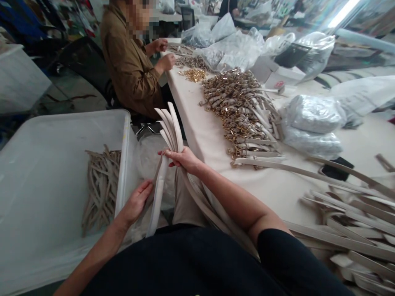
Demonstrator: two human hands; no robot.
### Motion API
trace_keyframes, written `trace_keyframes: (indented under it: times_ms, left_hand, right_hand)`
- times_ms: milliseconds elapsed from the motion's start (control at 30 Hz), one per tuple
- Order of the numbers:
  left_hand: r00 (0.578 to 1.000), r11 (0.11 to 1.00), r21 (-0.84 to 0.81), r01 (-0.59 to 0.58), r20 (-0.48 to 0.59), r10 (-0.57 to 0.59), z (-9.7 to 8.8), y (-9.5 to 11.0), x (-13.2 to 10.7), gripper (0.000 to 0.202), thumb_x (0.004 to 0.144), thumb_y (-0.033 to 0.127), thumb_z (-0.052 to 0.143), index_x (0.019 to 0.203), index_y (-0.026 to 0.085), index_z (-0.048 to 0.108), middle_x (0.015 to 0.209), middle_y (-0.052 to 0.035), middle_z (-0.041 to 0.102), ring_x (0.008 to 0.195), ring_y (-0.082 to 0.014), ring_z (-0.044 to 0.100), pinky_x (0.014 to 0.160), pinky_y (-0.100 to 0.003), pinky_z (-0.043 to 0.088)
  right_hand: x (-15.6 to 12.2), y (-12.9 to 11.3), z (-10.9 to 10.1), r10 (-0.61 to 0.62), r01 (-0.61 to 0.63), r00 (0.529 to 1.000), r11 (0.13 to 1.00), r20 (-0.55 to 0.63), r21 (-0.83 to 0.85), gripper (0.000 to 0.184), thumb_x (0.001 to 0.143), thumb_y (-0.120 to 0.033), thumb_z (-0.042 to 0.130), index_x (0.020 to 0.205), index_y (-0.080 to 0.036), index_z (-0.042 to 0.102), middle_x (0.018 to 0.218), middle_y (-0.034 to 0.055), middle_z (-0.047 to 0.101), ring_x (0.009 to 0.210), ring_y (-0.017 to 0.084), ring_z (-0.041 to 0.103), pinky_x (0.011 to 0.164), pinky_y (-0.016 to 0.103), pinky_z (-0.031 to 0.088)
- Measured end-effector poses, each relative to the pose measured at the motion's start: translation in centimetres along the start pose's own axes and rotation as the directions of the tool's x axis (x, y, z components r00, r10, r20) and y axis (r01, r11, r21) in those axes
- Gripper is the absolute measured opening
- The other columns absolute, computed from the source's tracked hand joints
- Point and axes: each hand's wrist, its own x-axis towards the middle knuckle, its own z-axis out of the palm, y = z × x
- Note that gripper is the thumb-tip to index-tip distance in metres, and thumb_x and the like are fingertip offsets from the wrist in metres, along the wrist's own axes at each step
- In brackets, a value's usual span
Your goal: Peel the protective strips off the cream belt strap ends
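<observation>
Several pale beige straps fan upward out of my right hand, which is closed around them over my lap. Their long tails hang below it, beside my forearm. A lighter strap drops between my two hands, with a darker taupe length alongside. My left hand, lower and to the left, has its fingers closed on that taupe strap; part of the grip is hidden.
A white plastic bin at left holds taupe strips. On the table lie buckled straps, gold metal pieces, plastic-wrapped packs, a dark phone-like object and loose straps. A co-worker sits at the far left edge.
</observation>
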Motion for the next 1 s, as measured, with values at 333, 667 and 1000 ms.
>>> trace_keyframes:
  times_ms: [333,667,1000]
  left_hand:
    - [0.969,0.972,0.04,-0.233,0.098,0.228,4.0,3.5,3.0,0.055,0.079,0.068,0.07,0.096,0.016,0.067,0.084,-0.0064,0.073,0.07,-0.0183,0.067,0.072,-0.032,0.055]
    - [0.968,0.837,0.493,-0.237,0.194,0.16,2.0,1.0,0.5,0.034,0.093,0.044,0.048,0.078,0.019,0.065,0.077,-0.005,0.07,0.077,-0.0197,0.064,0.078,-0.032,0.048]
    - [0.937,0.978,0.161,0.132,0.303,-0.176,-4.3,-2.4,-3.2,0.038,0.068,0.049,0.079,0.083,0.016,0.066,0.067,-0.0003,0.063,0.061,-0.014,0.053,0.06,-0.027,0.041]
  right_hand:
    - [-0.5,0.5,2.0,-0.048,0.019,0.993,0.967,-0.11,-0.253,0.035,0.067,-0.044,0.083,0.078,-0.013,0.072,0.055,-0.0028,0.059,0.045,0.007,0.048,0.039,0.019,0.036]
    - [-0.3,-1.5,0.1,-0.143,0.052,0.961,0.934,-0.237,-0.353,0.041,0.067,-0.05,0.077,0.08,-0.011,0.079,0.069,0.0068,0.071,0.046,0.008,0.043,0.04,0.023,0.035]
    - [-0.6,-0.9,0.2,-0.15,0.063,0.962,0.936,-0.23,-0.346,0.042,0.07,-0.051,0.079,0.083,-0.011,0.079,0.058,0.0023,0.065,0.044,0.008,0.04,0.046,0.026,0.044]
